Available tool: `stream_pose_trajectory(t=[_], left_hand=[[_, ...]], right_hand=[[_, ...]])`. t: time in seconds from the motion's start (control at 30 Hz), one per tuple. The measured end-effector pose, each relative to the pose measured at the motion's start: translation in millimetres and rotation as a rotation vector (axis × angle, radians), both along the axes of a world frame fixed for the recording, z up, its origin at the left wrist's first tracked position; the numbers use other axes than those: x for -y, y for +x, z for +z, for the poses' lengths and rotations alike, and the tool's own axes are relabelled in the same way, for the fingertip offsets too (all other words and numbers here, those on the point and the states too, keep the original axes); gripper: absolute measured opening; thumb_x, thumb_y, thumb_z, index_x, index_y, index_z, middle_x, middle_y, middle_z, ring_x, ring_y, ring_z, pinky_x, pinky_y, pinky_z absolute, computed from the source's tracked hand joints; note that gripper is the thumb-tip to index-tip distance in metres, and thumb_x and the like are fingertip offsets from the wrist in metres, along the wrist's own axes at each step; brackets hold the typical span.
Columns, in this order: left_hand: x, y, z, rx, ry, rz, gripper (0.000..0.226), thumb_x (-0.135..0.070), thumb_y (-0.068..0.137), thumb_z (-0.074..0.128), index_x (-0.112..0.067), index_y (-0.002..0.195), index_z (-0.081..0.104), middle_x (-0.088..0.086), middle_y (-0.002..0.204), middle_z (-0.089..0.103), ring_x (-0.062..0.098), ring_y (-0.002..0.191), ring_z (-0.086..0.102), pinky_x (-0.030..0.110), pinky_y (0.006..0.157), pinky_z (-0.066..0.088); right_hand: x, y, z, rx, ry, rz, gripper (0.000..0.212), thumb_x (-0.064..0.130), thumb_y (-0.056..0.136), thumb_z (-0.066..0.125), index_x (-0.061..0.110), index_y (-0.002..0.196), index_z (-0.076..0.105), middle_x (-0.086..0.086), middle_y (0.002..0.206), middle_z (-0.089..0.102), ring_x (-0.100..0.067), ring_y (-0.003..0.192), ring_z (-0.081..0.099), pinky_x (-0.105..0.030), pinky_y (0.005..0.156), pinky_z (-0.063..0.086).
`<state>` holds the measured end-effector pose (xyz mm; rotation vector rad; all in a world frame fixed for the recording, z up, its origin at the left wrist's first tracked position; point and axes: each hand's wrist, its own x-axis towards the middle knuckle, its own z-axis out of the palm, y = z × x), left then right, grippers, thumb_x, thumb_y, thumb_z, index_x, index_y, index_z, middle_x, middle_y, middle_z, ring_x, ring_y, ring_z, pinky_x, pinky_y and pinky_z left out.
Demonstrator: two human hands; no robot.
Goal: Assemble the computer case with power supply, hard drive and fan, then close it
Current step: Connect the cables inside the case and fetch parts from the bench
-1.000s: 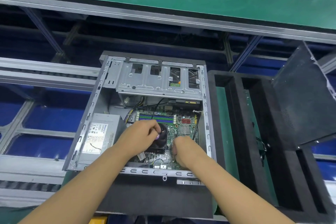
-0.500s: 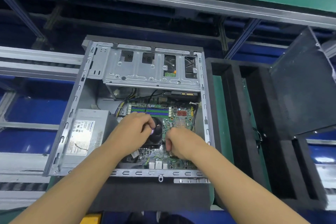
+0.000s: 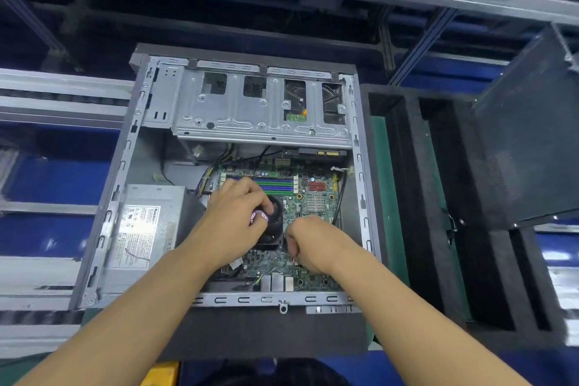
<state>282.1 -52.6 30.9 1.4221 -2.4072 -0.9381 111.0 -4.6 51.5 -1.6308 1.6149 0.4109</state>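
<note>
Head view: inside the open computer case (image 3: 357, 166), which lies on its side, the black fan (image 3: 273, 233) sits mid-motherboard (image 3: 316, 280), right of the power supply (image 3: 147, 229). The left grip (image 3: 238, 216) curls over the fan's top, holding it. The right grip (image 3: 313, 241), fingers curled, is just beside the fan's near-right corner; whether it pinches anything is hidden. Fastening at that corner likely falls to the right grip.

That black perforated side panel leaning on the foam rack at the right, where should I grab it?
Probably grip the black perforated metal side panel by its free left edge, coming from the open grey computer case side, second grip on the upper edge. It is a thin flat sheet standing tilted, lower edge on the black foam rack.
</note>
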Motion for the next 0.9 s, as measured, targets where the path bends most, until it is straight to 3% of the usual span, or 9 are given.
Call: stream_pose_trajectory(t=[0.13,0.23,0.53,0.67,0.73,0.8,0.9], left_hand=[[-0.5,-0.3,0.2,-0.002,0.008,-0.002,0.019,-0.019,0.091,0.056,-0.037,0.089,0.057,-0.018,0.106,0.049,0.008,0.105,0.035,0.032,0.098,0.030],[0.0,-0.9,0.3,0.005,0.014,-0.005,0.019,-0.019,0.092,0.055,-0.038,0.089,0.056,-0.018,0.107,0.049,0.007,0.106,0.035,0.030,0.097,0.029],[0.6,-1.1,5.5,0.015,0.033,-0.007,0.017,-0.019,0.093,0.054,-0.035,0.091,0.056,-0.015,0.112,0.049,0.010,0.111,0.034,0.029,0.093,0.025],[0.9,0.1,6.0,0.007,0.044,-0.003,0.015,-0.018,0.092,0.054,-0.032,0.093,0.061,-0.014,0.112,0.049,0.012,0.112,0.036,0.031,0.098,0.028],[0.8,0.2,6.8,0.001,0.049,-0.003,0.015,-0.018,0.091,0.054,-0.031,0.093,0.062,-0.015,0.110,0.048,0.012,0.110,0.036,0.034,0.100,0.030],[0.9,-0.5,7.6,0.002,0.045,-0.009,0.015,-0.018,0.091,0.054,-0.031,0.093,0.061,-0.015,0.109,0.048,0.012,0.110,0.036,0.034,0.100,0.030],[1.1,-1.5,8.1,0.006,0.037,-0.015,0.016,-0.019,0.091,0.053,-0.031,0.095,0.062,-0.014,0.110,0.047,0.012,0.110,0.035,0.034,0.101,0.030]], right_hand=[[-2.3,-3.8,2.4,0.007,-0.063,-0.112,0.031,-0.014,0.086,0.054,0.010,0.094,0.071,-0.010,0.107,0.068,-0.026,0.086,0.064,-0.028,0.073,0.049],[-2.3,-3.2,2.4,-0.041,-0.100,-0.155,0.026,-0.015,0.088,0.055,0.001,0.098,0.073,-0.015,0.106,0.070,-0.028,0.091,0.069,-0.037,0.083,0.059],[2.7,5.3,-11.5,-0.089,-0.023,-0.021,0.016,-0.002,0.095,0.062,0.000,0.105,0.075,-0.015,0.112,0.070,-0.026,0.109,0.063,-0.037,0.097,0.053],[6.8,9.7,-18.6,-0.102,0.040,-0.063,0.013,0.000,0.091,0.068,0.004,0.100,0.076,-0.009,0.108,0.074,-0.021,0.103,0.068,-0.027,0.096,0.053],[6.5,9.6,-21.0,-0.104,0.034,-0.095,0.015,-0.003,0.089,0.067,0.010,0.090,0.075,-0.002,0.097,0.074,-0.017,0.092,0.068,-0.018,0.086,0.048],[6.1,9.8,-22.2,-0.111,0.035,-0.119,0.021,-0.004,0.089,0.066,0.015,0.083,0.072,0.001,0.087,0.069,-0.014,0.082,0.063,-0.015,0.081,0.042],[6.1,10.3,-24.3,-0.115,0.066,-0.137,0.023,-0.001,0.087,0.071,0.019,0.078,0.070,0.002,0.090,0.073,-0.008,0.077,0.059,-0.014,0.081,0.041]])
